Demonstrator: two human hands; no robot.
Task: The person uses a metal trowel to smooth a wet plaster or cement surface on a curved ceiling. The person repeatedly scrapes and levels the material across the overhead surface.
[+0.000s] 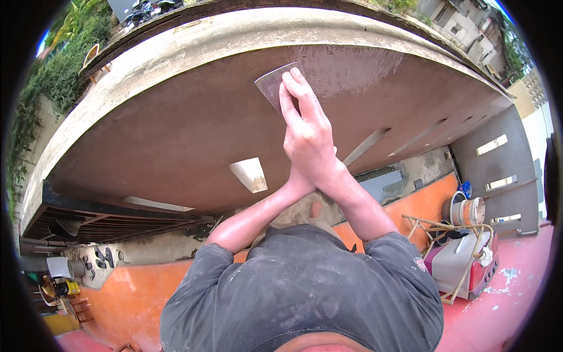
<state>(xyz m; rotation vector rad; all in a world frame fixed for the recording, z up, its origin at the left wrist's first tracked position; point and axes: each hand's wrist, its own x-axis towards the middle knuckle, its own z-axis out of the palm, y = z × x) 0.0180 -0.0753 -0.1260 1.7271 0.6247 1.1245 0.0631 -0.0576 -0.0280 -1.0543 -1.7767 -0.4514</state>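
Note:
My right hand (pixel 309 132) is raised in front of a brown-grey wall (pixel 176 135) and grips a flat metal scraper blade (pixel 271 88). Two fingers lie extended along the blade, and its wide edge points up toward the top of the wall. Beside the blade, to the right, a paler streaked patch (pixel 358 67) runs along the wall's upper part. My left forearm (pixel 255 218) crosses beneath my right wrist. The left hand is almost wholly hidden behind the right one, so its fingers and anything in them cannot be made out.
A weathered concrete ledge (pixel 193 35) caps the wall, which has several slot openings (pixel 249 174). At right stand a bamboo-like frame (pixel 448 258), a grey-and-red box (pixel 460 264) and a bucket (pixel 469 210). Slippers (pixel 104 257) lie at left near an orange floor (pixel 152 293).

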